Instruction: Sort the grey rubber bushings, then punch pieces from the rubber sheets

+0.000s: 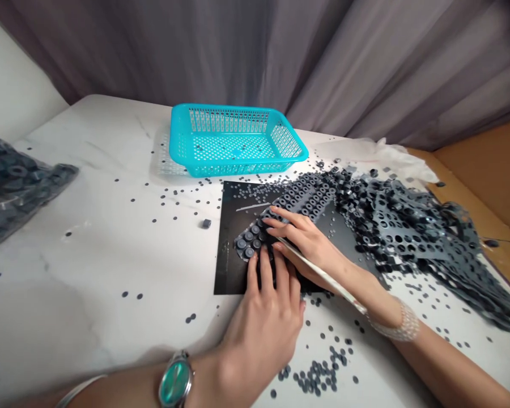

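White marble-look table (89,170), gray curtain (195,51) hanging behind it, tan cardboard (484,170) at far right. Small dark discs are scattered over the tabletop, with a denser cluster of discs (317,374) at lower center-right. A small dark block (206,224) sits just left of a black sheet (233,266) in the middle of the frame.

Gray rubber strip (255,241) with rows of round studs lies on the black sheet, running up to the right, its middle covered by both hands. Left hand (259,334), teal-faced wristwatch (176,379) on the wrist, has fingers (266,272) spread and pressing on the strip, not closed. Right hand (308,243), pearl-like bracelet (395,320) on the wrist, has fingers curled over the strip and holds a thin pale stick (323,275) against the palm side. The stick's tip is hidden under the fingers, so contact there can't be made out.

Heap of punched dark sheet scraps (408,238) at right, running off the frame edge, with crumpled white plastic (391,158) behind it. Clear bag of dark rings (12,187) at upper left, cut off by the frame. Cyan perforated plastic basket (238,141) at top center, its slotted floor showing.
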A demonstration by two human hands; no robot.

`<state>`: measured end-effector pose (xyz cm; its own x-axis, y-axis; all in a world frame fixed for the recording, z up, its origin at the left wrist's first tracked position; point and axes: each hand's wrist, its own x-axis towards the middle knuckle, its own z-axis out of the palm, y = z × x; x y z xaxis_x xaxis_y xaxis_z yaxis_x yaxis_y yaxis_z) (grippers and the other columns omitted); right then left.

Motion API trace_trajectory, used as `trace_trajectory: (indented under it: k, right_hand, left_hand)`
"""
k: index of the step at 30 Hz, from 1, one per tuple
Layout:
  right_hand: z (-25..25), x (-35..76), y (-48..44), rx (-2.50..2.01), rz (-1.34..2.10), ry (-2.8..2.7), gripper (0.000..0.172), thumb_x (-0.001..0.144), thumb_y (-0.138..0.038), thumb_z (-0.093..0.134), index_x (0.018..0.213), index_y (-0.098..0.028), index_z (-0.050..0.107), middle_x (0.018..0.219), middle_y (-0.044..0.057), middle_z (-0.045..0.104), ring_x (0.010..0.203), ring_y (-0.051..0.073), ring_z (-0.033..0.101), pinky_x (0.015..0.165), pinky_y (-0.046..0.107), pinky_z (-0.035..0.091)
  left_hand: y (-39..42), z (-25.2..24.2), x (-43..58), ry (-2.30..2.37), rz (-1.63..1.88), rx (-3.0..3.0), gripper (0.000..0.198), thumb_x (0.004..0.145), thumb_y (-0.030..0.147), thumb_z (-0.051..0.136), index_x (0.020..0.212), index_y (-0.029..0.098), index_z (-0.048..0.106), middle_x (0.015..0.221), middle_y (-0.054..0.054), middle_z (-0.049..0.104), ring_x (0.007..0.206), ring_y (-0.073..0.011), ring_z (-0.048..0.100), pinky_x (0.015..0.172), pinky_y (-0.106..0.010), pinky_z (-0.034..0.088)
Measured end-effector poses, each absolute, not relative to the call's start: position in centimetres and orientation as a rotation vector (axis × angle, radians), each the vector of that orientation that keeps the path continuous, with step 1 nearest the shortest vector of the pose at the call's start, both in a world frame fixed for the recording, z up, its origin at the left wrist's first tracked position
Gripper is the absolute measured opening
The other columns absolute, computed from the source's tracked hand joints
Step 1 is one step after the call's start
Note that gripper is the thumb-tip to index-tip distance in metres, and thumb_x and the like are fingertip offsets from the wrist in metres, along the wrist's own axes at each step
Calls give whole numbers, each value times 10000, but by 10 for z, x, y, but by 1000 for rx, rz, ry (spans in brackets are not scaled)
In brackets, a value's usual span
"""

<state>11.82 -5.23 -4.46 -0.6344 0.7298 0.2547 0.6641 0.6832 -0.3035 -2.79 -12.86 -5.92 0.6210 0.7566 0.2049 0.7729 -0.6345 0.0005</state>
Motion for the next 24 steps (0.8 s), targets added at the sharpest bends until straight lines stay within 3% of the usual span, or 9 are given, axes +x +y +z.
trace_trajectory:
  k: [6,13,18,24]
  right_hand:
    - [-47,121,-52,-1017,203,-2599,231,950,-186,433,1159,-121,506,1262,181,596,1374,267,332,991,480,436]
    - [-42,109,-50,-1001,25,-2669,187,961,-152,392,1078,-122,536,1203,201,629,1350,286,376,983,490,435]
    - [-42,113,-35,-1161,-116,-2496,185,966,-159,375,1087,-136,514,1258,222,585,1371,283,340,998,488,429]
    - [-38,126,-33,-1278,97,-2338,185,955,-216,426,1114,-184,517,1341,155,536,1415,265,240,1069,500,390]
  left_hand:
    - [-129,-58,-28,-1293,-273,-2744,499,927,348,378,1271,26,543,1277,-276,545,1208,-417,492,998,-531,409]
    - [-127,-57,-27,-1295,-268,-2736,535,908,368,419,1288,6,522,1296,-282,527,1221,-425,475,994,-531,416]
    - [-127,-56,-28,-1264,-224,-2760,537,916,365,405,1298,3,511,1319,-286,505,1235,-430,457,1004,-543,401]
    - [-128,-58,-28,-1278,-238,-2748,539,920,372,394,1301,10,511,1340,-293,478,1252,-444,428,1003,-545,399]
